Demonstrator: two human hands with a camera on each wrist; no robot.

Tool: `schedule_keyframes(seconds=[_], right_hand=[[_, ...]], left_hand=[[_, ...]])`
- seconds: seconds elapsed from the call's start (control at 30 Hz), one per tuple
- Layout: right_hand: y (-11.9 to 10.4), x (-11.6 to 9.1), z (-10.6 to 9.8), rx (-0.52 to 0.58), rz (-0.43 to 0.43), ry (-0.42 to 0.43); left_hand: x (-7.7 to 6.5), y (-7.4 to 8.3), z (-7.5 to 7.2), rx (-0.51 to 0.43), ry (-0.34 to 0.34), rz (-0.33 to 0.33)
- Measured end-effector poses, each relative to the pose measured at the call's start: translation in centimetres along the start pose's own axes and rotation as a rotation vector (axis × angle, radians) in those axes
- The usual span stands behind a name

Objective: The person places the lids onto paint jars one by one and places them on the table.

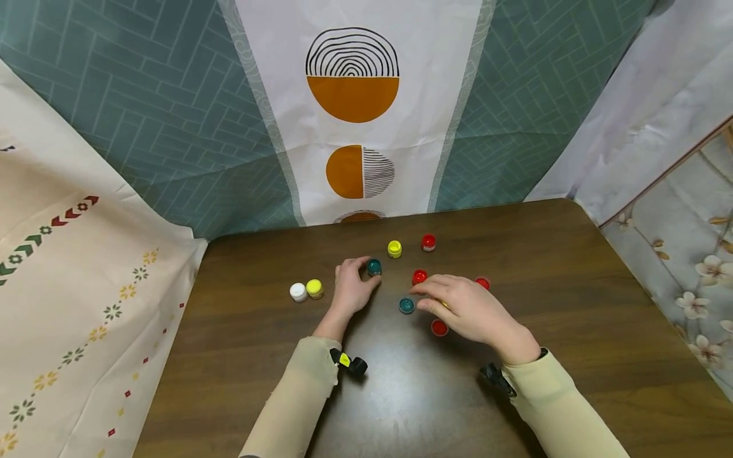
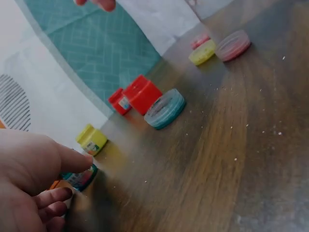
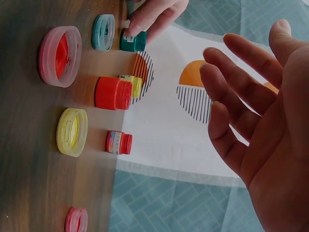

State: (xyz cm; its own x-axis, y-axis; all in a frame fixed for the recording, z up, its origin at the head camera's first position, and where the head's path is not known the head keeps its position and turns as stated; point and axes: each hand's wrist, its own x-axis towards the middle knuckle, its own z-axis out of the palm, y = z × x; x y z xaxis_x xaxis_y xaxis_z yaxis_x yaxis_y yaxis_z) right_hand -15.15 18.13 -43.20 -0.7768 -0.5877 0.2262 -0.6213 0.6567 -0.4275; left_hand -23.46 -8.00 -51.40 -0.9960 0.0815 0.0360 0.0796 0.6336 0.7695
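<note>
Your left hand (image 1: 350, 291) pinches the upright teal jar (image 1: 374, 268) on the table (image 1: 246, 356), while your right hand (image 1: 466, 308), with loose fingers holding nothing, is the nearer one to the teal lid (image 1: 406, 306), which lies just left of its fingertips.

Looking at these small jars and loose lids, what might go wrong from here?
The left hand holds the uncapped green jar; tilting it might spill anything inside. The right hand hovers close to the front red jar and could knock it. The nearer red lid and farther red lid look alike, so they might get swapped.
</note>
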Motion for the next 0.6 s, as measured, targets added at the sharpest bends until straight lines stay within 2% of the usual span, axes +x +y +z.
schedule_keyframes(seconds=[0.4,0.6], right_hand=[[0.05,-0.18,-0.1,0.001,-0.006,0.01],[0.09,-0.28,-0.13,0.007,-0.008,0.014]], left_hand=[[0.54,0.19,0.52,0.031,0.008,-0.065],[0.55,0.03,0.47,0.012,0.017,-0.052]])
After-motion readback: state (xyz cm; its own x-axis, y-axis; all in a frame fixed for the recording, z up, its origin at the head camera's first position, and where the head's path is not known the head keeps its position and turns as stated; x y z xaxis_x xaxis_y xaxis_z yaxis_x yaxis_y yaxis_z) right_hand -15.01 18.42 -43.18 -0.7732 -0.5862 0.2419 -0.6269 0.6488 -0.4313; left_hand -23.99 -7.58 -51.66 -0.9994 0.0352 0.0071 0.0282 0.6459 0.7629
